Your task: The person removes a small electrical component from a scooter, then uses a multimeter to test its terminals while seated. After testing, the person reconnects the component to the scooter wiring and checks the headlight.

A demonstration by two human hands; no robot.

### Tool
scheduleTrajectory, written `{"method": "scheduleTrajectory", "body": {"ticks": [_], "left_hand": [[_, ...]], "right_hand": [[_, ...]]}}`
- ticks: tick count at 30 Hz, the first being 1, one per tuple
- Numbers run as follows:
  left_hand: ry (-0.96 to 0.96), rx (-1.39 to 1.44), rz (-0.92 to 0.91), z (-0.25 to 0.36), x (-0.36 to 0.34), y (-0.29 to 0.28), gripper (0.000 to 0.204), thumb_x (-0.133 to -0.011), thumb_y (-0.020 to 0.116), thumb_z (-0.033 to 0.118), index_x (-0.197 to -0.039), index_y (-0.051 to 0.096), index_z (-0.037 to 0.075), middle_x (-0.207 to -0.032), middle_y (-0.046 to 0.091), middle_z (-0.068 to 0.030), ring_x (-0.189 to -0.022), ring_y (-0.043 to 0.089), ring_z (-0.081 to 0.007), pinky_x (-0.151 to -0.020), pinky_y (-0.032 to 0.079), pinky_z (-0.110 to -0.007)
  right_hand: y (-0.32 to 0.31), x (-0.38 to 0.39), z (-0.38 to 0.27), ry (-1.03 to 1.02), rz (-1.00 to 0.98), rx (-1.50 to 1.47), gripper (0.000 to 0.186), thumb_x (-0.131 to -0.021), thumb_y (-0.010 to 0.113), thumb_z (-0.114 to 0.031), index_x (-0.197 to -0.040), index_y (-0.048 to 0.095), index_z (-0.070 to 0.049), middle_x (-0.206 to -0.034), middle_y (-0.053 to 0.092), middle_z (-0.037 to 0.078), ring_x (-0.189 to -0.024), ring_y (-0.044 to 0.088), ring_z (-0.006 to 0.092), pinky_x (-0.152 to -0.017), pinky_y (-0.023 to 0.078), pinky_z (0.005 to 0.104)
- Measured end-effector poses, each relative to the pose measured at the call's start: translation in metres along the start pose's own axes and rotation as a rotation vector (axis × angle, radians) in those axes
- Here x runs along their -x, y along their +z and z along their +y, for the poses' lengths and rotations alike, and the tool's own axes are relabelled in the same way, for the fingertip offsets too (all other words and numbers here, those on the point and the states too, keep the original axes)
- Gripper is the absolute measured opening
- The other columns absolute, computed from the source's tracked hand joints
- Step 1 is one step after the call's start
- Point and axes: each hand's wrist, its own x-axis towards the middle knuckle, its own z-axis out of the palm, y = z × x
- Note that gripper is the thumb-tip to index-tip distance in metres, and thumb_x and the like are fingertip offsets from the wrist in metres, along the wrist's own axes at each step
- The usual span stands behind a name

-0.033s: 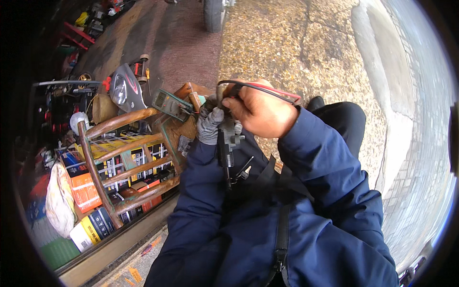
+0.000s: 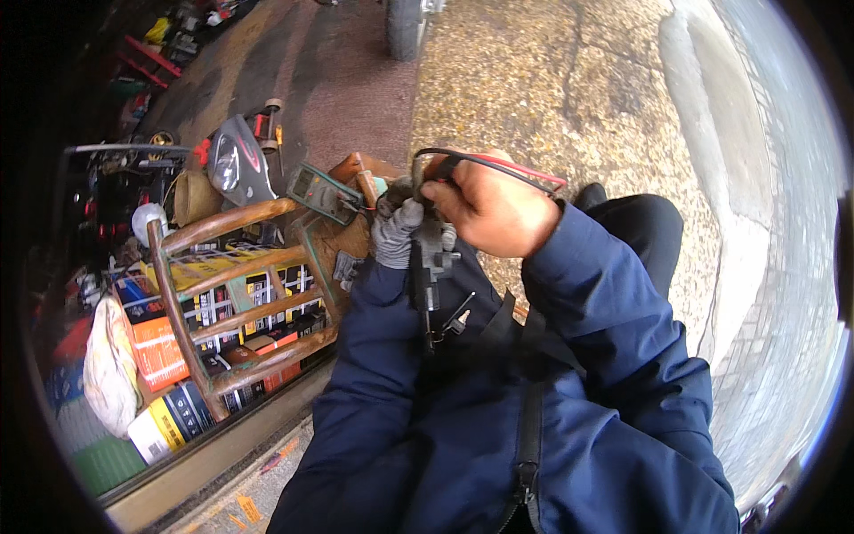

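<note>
My left hand (image 2: 398, 233), in a grey glove, is closed around a long dark metal part (image 2: 431, 267) that hangs down over my lap. My right hand (image 2: 498, 205), bare, is closed in a pinch at the upper end of this part. A black lead (image 2: 463, 155) and a red lead (image 2: 525, 170) loop over the right hand; their ends are hidden by the fingers. Left of the gloved hand lies a multimeter (image 2: 322, 192) with a grey screen. A key (image 2: 458, 324) shows by the lower end of the metal part.
A wooden chair frame (image 2: 233, 216) stands at the left, with several battery-like boxes (image 2: 162, 350) behind its bars. A headlight with grey casing (image 2: 238, 165) lies beyond it. A wheel (image 2: 405, 27) stands at the far edge; pebbled paving (image 2: 525, 80) spreads ahead.
The surroundings and both hands sit very slightly farther right in the picture. The hold of both hands looks the same.
</note>
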Motion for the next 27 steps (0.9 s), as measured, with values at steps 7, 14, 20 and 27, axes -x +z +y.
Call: {"method": "scheduleTrajectory", "body": {"ticks": [7, 14, 20, 27], "left_hand": [[0.040, 0.164, 0.017, 0.001, 0.001, 0.020, 0.019, -0.093, 0.063, 0.010, -0.111, 0.062, 0.005, -0.099, 0.069, -0.0144, -0.079, 0.069, -0.0248, -0.064, 0.060, -0.037], [-0.062, 0.161, 0.053, 0.021, -0.003, 0.041, 0.034, -0.093, 0.063, 0.035, -0.104, 0.059, 0.004, -0.090, 0.058, -0.0109, -0.078, 0.064, -0.0279, -0.059, 0.059, -0.041], [-0.035, 0.069, 0.137, 0.020, -0.020, 0.050, 0.032, -0.095, 0.060, 0.036, -0.104, 0.058, 0.006, -0.088, 0.059, -0.0115, -0.070, 0.063, -0.0276, -0.054, 0.056, -0.044], [0.023, 0.086, 0.156, 0.012, -0.025, 0.073, 0.013, -0.092, 0.064, 0.013, -0.105, 0.061, 0.012, -0.090, 0.067, -0.0154, -0.072, 0.066, -0.0294, -0.056, 0.058, -0.041]], "right_hand": [[0.018, 0.005, 0.003, -0.119, 0.197, -0.018, 0.017, -0.092, 0.061, -0.013, -0.092, 0.061, 0.004, -0.062, 0.058, 0.014, -0.051, 0.055, 0.0248, -0.050, 0.043, 0.0362], [0.053, 0.082, 0.027, 0.196, 0.149, -0.298, 0.023, -0.088, 0.069, -0.020, -0.091, 0.062, 0.001, -0.070, 0.064, 0.014, -0.063, 0.065, 0.0264, -0.061, 0.051, 0.0350], [0.064, 0.107, 0.034, 0.260, -0.058, -0.545, 0.030, -0.089, 0.069, -0.025, -0.100, 0.064, 0.002, -0.083, 0.067, 0.016, -0.078, 0.066, 0.0216, -0.070, 0.052, 0.0340], [0.007, 0.046, 0.038, 0.095, 0.431, -0.543, 0.044, -0.091, 0.068, -0.016, -0.125, 0.051, 0.005, -0.081, 0.062, 0.005, -0.072, 0.056, 0.0099, -0.067, 0.048, 0.0257]]}}
